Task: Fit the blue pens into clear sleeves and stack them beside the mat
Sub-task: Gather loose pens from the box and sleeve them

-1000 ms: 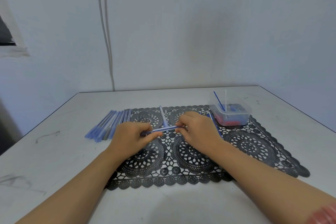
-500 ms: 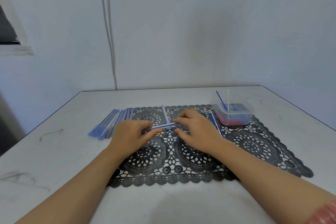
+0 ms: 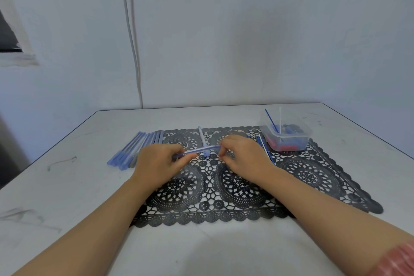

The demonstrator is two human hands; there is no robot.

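Pale wall (image 3: 246, 29) fills the upper half of the frame, w/ a white cable (image 3: 132, 40) running down it left of center. Below it, a grey-white bench (image 3: 67, 197) spans the lower half. A black lace-pattern mat (image 3: 313, 177) lies across the bench's middle and right. Two bare forearms enter from the bottom corners and meet over the mat at frame center; a pink cuff (image 3: 394, 260) shows at the lower right edge.

The left hand (image 3: 156, 163), fingers curled, grips the left end of a blue pen (image 3: 199, 150). The right hand (image 3: 244, 159) pinches its right end btwn thumb and fingertips. The pen is held level, just above the mat; can't tell how far it sits in a sleeve.

A clear plastic tub (image 3: 286, 139) stands on the mat's upper right corner, w/ red and blue bits inside and two thin rods sticking up. A stack of sleeved pens (image 3: 136, 148) lies on the bench, touching the mat's upper left edge. Loose blue pens (image 3: 265, 148) lie on the mat btwn the right hand and the tub. One clear sleeve (image 3: 201, 136) lies on the mat just behind the held pen.
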